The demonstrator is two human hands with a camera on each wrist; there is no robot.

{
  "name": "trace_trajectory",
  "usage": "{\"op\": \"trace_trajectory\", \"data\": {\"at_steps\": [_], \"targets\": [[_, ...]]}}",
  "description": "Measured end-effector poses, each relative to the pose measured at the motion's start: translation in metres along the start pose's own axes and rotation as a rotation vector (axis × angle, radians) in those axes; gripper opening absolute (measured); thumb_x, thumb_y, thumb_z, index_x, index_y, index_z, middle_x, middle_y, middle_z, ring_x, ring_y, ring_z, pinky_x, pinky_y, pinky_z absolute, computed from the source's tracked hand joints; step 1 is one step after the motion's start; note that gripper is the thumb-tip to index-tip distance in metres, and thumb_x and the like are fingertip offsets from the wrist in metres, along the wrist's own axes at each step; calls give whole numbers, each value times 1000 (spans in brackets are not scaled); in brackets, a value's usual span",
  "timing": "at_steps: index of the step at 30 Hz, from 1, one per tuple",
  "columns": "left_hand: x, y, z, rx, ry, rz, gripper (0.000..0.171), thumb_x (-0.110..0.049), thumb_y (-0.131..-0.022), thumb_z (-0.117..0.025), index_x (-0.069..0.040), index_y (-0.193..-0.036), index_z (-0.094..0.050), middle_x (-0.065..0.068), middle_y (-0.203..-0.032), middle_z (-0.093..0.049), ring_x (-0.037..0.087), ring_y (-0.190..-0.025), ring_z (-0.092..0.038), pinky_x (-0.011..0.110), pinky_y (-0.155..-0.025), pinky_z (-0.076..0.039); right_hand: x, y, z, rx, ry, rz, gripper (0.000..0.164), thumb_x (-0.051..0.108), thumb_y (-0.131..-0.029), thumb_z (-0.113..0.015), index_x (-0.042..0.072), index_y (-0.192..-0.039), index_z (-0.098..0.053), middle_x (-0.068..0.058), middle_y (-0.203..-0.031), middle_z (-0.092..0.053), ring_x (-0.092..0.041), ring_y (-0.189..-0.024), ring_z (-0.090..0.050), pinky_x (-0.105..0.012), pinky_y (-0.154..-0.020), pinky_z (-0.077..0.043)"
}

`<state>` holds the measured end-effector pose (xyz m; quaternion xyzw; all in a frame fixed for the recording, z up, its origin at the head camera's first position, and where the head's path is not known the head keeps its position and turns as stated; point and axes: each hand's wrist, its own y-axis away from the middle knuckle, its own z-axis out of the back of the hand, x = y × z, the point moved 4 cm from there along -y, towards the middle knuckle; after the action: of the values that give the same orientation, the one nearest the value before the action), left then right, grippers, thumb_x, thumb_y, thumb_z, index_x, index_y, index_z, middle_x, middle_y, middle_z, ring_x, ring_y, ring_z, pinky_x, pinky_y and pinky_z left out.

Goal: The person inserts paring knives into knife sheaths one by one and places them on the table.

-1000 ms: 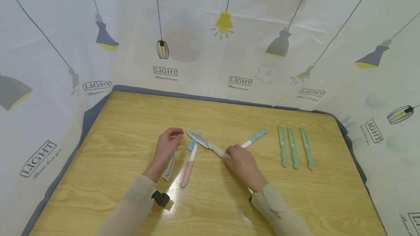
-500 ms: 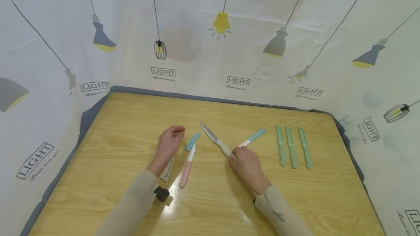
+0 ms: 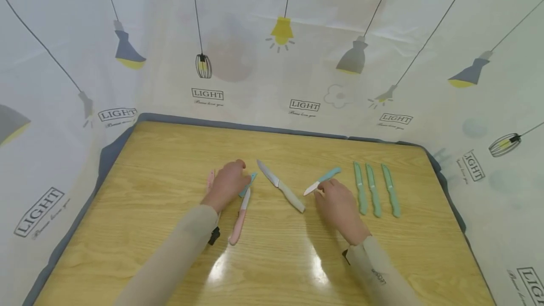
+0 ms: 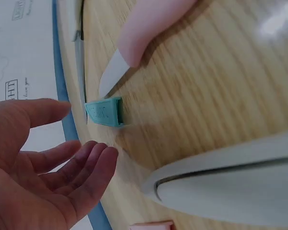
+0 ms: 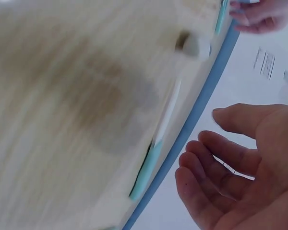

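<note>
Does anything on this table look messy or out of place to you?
Nothing looks spilled or damaged. What seems untidy is the middle: the cream-handled knife, pink-handled knife and blue-handled knife lie with bare blades, at different angles, whereas the three green knives on the right make a neat, nearly parallel row.

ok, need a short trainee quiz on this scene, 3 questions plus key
1. Count: how many green-handled knives lie side by side?
2. True or false: neither the left hand nor the right hand touches the cream-handled knife.
3. Pick one. Of these, which is nearest the right hand?
a) the pink-handled knife
b) the blue-handled knife
c) the cream-handled knife

Key: 1. Three. 2. True. 3. b.
</note>
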<state>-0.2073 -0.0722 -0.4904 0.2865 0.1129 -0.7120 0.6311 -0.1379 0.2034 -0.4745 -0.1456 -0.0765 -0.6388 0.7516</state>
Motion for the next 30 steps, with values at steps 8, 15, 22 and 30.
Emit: {"op": "trace_trajectory", "data": {"at_steps": [8, 15, 22, 30], "targets": [[-8, -5, -8, 56, -115, -30, 31, -25, -91, -61, 2, -107, -61, 10, -94, -56, 23, -76, -53, 32, -65, -49, -22, -6, 13, 48, 23, -53, 24, 17, -92, -62, 0, -107, -68, -14, -100, -65, -26, -81, -62, -39, -64, -55], [-11, -10, -10, 48, -173, -51, 20, -17, -90, -64, 1, -98, -63, 8, -85, -56, 20, -68, -54, 27, -55, -48, -28, -6, 14, 47, 35, -73, 24, 18, -92, -61, 1, -106, -69, -14, -101, -65, -27, -83, -62, -41, -65, -55], [-12, -11, -9, 37, -183, -64, 13, -12, -90, -64, 0, -93, -64, 6, -78, -58, 18, -67, -56, 27, -55, -49, -37, -7, 12, 61, 18, -99, 26, 19, -93, -58, 0, -108, -69, -16, -104, -64, -30, -89, -62, -44, -71, -55], [-10, -10, -6, 27, -131, -32, 16, -18, -91, -63, -2, -90, -62, 5, -77, -57, 19, -67, -55, 29, -58, -49, -42, -12, 15, 43, 3, -95, 27, 20, -93, -60, -1, -108, -68, -17, -100, -64, -27, -78, -61, -40, -61, -54]]}}
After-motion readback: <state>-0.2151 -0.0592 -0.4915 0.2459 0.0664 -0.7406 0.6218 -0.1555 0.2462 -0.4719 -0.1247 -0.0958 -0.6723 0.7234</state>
